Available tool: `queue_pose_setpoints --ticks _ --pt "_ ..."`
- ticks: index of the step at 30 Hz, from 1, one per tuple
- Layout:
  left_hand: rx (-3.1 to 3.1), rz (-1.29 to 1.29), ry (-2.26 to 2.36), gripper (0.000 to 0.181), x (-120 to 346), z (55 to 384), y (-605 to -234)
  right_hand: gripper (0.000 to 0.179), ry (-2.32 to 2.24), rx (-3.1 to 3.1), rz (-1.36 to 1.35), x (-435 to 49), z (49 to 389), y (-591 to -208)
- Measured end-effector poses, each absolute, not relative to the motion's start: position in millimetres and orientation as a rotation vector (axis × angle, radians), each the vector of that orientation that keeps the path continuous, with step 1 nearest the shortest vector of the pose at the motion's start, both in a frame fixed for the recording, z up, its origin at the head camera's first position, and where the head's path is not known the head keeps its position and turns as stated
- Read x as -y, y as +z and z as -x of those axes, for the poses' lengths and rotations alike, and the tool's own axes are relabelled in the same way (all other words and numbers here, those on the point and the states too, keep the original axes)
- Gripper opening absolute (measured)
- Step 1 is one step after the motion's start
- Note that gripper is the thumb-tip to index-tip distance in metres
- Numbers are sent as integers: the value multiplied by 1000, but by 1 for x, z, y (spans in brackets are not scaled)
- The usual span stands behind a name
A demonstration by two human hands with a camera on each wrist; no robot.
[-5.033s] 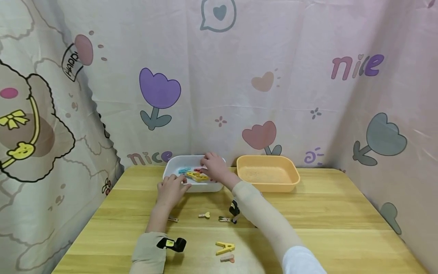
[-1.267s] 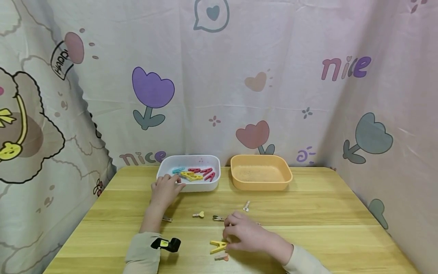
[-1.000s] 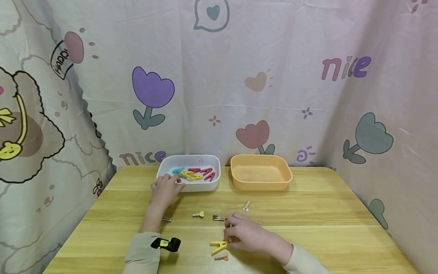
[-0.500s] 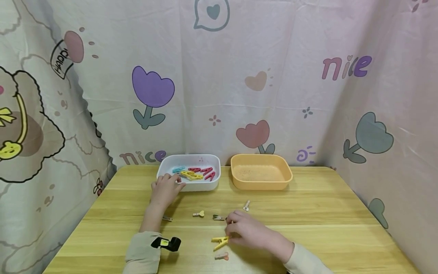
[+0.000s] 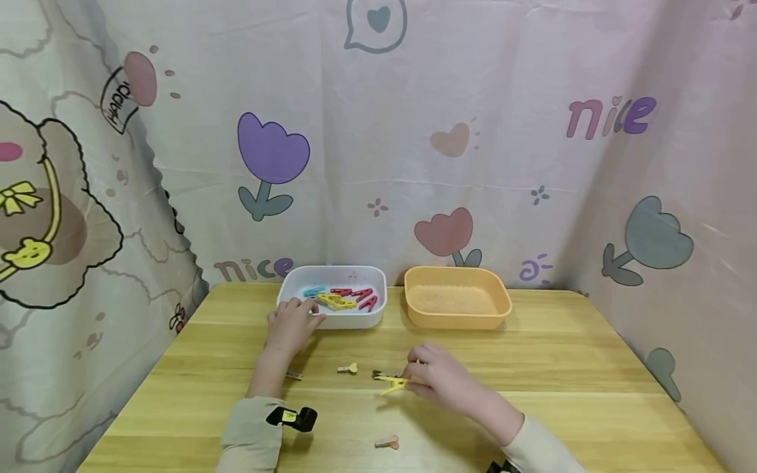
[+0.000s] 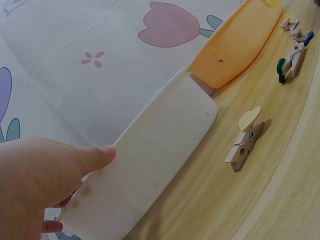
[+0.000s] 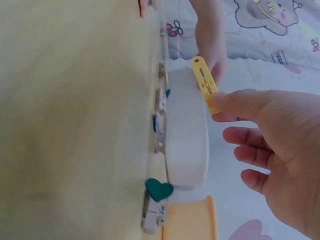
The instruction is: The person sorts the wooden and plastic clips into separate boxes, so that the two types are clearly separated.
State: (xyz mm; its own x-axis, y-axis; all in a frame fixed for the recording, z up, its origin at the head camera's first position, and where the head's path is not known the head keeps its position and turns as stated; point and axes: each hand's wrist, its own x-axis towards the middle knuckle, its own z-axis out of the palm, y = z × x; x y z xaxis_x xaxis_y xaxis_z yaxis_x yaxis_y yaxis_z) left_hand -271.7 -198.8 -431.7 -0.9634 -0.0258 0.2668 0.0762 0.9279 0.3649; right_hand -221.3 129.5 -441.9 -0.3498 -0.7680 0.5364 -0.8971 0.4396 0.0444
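Observation:
My right hand (image 5: 440, 378) pinches a yellow plastic clothespin (image 5: 395, 383) between thumb and index finger, held above the table. In the right wrist view the clothespin (image 7: 204, 79) juts from the fingertips, and the other fingers are loosely curled. At the front left corner of a white plastic tray (image 5: 349, 321), my left hand (image 5: 291, 326) grips the rim. Its thumb lies on the tray's outside in the left wrist view, with the other fingers partly hidden behind the wall. Inside the tray lie red clothespins (image 5: 362, 295), yellow clothespins (image 5: 337, 302) and a blue clothespin (image 5: 315, 291).
An orange tray (image 5: 458, 321) stands right of the white one. Small wooden clothespins lie on the table: one with a yellow heart (image 5: 347, 369), one with a pinkish heart (image 5: 387, 443), one partly behind the left wrist (image 5: 294, 375). Another bears a green heart (image 7: 159, 190).
The yellow clothespin, on the table near the pinkish-heart one, is now lifted in my right hand and carried forward. Earlier, that hand was over the white tray. My left hand stays at the tray.

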Motion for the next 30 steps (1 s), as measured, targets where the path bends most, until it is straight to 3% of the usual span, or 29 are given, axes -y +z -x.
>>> queue_pose_setpoints --ticks 30 --pt "2807 23 -543 27 198 271 -434 12 383 2223 -1294 -104 293 -398"
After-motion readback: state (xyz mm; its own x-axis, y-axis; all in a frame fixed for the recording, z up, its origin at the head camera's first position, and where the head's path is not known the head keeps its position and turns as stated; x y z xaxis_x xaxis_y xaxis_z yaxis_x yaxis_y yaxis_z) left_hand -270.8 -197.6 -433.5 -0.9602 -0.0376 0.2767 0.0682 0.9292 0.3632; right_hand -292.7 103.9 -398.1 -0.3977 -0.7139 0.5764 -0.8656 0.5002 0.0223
